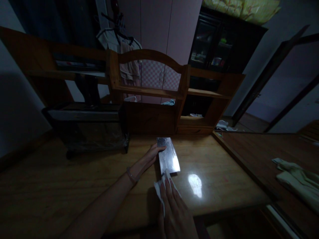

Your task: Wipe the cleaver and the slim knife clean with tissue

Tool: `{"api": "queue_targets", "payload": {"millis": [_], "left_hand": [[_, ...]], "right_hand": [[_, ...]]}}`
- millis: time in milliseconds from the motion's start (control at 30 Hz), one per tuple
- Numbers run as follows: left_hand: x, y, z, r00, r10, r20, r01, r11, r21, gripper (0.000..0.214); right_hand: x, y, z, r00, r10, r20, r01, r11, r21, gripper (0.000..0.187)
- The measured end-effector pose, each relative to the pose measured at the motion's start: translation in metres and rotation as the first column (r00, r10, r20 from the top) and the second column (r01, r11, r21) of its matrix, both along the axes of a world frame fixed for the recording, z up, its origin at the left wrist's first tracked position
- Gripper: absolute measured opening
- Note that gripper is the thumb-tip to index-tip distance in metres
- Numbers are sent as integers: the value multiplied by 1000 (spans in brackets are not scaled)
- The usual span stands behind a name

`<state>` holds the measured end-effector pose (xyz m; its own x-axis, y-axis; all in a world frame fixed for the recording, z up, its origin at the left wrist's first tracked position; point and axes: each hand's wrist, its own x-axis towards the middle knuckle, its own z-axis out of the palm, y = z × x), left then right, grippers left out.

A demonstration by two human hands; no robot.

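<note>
A broad, shiny rectangular metal blade, which looks like a cleaver (169, 159), is held tilted above the wooden desk (211, 159). My left hand (152, 153) grips its left edge near the far end, with the thumb on the upper face and the other fingers hidden behind. My right hand (174, 209) is closed on a white tissue or thin cloth (158, 188), pressed to the near end of the blade. Whether a handle lies under the tissue cannot be made out. Light glares off the blade's lower right part.
A black-framed monitor or similar screen (89, 129) stands at the back left. Behind the desk rises a wooden shelf unit (149, 89). Beyond the desk's right edge, a pale yellow garment (299, 179) lies on a brown surface (254, 149). The room is dim.
</note>
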<state>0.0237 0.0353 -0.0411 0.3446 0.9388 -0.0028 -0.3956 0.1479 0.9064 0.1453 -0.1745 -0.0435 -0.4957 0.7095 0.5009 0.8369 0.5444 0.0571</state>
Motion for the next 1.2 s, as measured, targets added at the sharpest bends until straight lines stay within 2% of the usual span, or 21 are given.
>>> {"api": "queue_targets", "payload": {"millis": [167, 300, 400, 467, 600, 933, 1200], "left_hand": [[1, 1, 0, 1000, -3, 12, 3, 1000, -11, 34], [1, -1, 4, 1000, -6, 7, 6, 1000, -3, 34], [1, -4, 9, 1000, 4, -21, -4, 1000, -8, 33], [1, -4, 10, 1000, 3, -18, -3, 1000, -10, 34], [1, -2, 6, 1000, -1, 15, 1, 1000, -16, 34], [1, 3, -5, 1000, 9, 19, -9, 1000, -2, 31], [1, 3, -4, 1000, -9, 26, 9, 1000, -1, 31]], "right_hand": [[9, -6, -12, 999, -24, 45, 21, 998, 63, 58], [18, -14, -24, 998, -12, 63, 3, 989, 150, 53], [22, -17, -26, 996, 6, 90, -20, 987, 161, 50], [22, -16, -24, 994, 29, 109, -46, 987, 153, 51], [18, -11, -15, 996, 2, 85, -10, 996, 93, 54], [-5, 4, 17, 999, -32, 0, 32, 998, -58, 56], [-9, 4, 14, 998, -59, -12, 58, 997, -52, 57]]}}
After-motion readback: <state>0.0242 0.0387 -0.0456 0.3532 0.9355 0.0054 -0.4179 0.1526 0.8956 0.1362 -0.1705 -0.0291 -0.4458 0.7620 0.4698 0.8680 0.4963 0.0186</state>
